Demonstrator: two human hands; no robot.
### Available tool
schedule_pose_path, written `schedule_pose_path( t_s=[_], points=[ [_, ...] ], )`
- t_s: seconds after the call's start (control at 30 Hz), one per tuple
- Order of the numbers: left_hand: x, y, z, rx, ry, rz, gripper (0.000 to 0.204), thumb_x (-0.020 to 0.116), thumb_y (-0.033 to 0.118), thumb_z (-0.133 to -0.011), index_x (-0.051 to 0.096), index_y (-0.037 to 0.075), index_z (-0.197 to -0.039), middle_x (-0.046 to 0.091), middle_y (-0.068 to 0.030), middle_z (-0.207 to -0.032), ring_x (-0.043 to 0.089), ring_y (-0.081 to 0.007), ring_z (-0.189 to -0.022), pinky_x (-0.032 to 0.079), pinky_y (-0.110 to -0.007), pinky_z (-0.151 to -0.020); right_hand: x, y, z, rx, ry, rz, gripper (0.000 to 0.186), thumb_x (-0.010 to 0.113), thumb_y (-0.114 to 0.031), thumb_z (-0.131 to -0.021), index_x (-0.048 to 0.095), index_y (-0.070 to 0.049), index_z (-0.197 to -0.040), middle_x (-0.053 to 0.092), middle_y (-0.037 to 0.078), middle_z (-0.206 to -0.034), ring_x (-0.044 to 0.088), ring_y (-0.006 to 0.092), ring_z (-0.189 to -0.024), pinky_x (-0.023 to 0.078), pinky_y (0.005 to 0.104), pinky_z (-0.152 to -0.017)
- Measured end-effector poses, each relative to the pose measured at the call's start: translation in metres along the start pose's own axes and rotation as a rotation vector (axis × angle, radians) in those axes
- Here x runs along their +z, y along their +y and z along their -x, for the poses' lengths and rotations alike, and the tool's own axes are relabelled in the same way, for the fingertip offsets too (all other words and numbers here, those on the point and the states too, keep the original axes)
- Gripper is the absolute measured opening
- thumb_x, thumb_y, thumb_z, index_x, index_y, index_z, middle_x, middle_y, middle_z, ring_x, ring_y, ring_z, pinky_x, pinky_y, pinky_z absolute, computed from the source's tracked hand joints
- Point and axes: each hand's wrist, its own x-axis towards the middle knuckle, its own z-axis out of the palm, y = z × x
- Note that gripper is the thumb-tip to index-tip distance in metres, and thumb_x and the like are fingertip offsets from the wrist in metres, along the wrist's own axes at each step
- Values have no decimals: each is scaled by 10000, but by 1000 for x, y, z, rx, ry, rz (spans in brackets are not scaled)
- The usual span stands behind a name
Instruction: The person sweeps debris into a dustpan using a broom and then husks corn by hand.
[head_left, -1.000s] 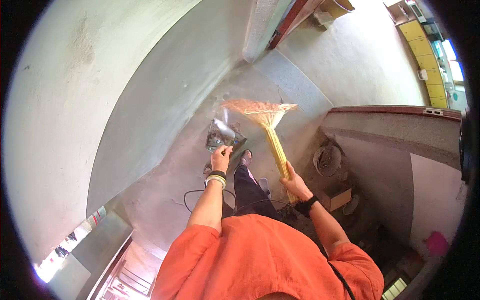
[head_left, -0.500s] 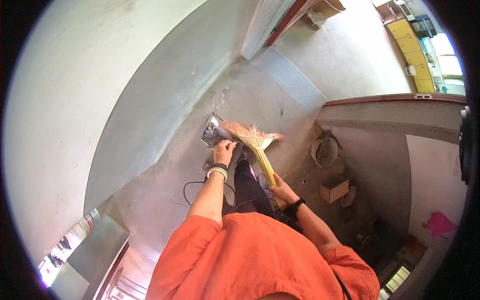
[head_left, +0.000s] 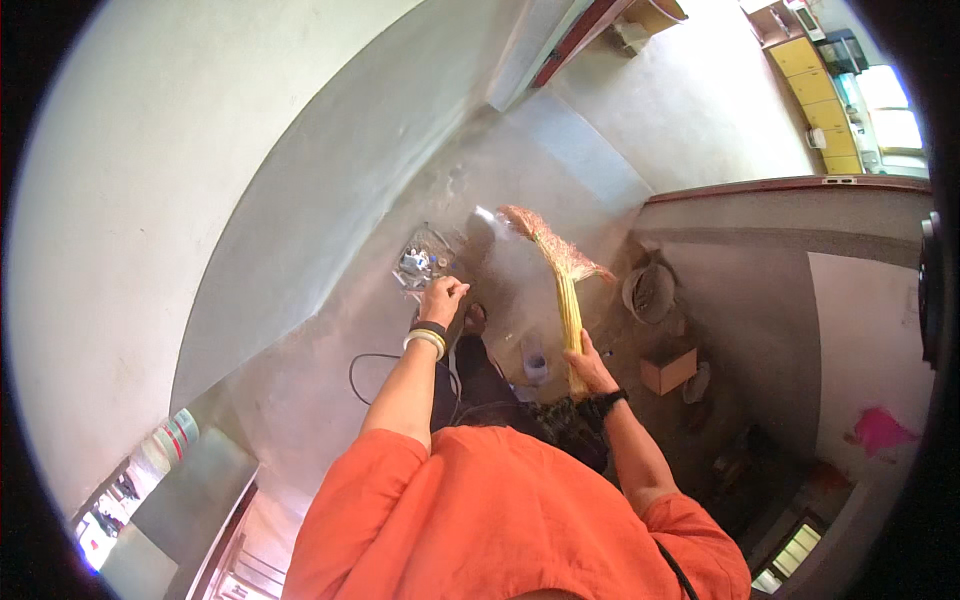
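Over the floor [head_left: 305, 415] | left hand [head_left: 440, 298] closed, seemingly on a hidden handle steadying the littered dustpan [head_left: 438, 240] just beyond it | right hand [head_left: 592, 368] gripped the broom [head_left: 562, 275] low, leaving its bristles [head_left: 545, 237] free

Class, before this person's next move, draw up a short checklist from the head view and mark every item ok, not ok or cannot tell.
1. Broom held in the right hand: ok, the grip is closed round it.
2. Left hand gripping the dustpan: cannot tell, the contact is unclear.
3. Dustpan empty: not ok, debris lies in it.
4. Bristles at the dustpan: not ok, they are apart.
5. Cardboard box clear of the broom: ok.
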Motion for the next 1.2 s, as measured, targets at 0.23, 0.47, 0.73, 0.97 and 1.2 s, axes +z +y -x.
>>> schedule_pose_path(
  t_s=[0.23, 0.47, 0.73, 0.97, 1.2],
  points=[
    [30, 5, -4, 53, -8, 65, 173, 655, 180, -790, 630, 21, -725, 631, -104, -713, 597, -234, -663, 455, -334, -643, 42, 153, -102, 55, -299, 237, 803, 574, -256, -816, 105, -41, -1431, 604, 195, -877, 580, 310, -836, 461, 383, -725],
    [4, -27, 17, -13, 70, 48, 160, 662, 148, -779, 617, -1, -741, 610, -103, -715, 574, -214, -668, 449, -319, -645, 4, -10, 48, 43, -337, 22, 756, 601, -167, -794, 204, -47, -1427, 515, 130, -1140, 529, 195, -923, 443, 279, -781],
    [2, -30, 16, -61, 105, 55, 162, 658, 152, -783, 628, -6, -768, 643, -102, -744, 599, -194, -681, 464, -307, -659, -7, -13, -17, -124, -93, 372, 795, 591, -203, -781, 156, -73, -1434, 552, 182, -1098, 561, 266, -928, 446, 339, -823],
    [9, -25, 10, -116, 116, 100, 154, 655, 149, -790, 628, 0, -761, 640, -84, -725, 577, -161, -654, 458, -290, -638, 47, -9, -62, -73, -97, 847, 771, 547, -275, -790, 138, -129, -1427, 597, 281, -1013, 588, 416, -933, 465, 448, -790],
    [-8, -36, 16, -69, 66, 92, 167, 652, 164, -794, 630, 2, -760, 630, -84, -716, 590, -177, -673, 462, -300, -658, -19, 48, -7, -204, -167, 536, 825, 613, -291, -777, 151, -129, -1441, 590, 212, -1096, 619, 324, -918, 470, 397, -784]
  ],
)
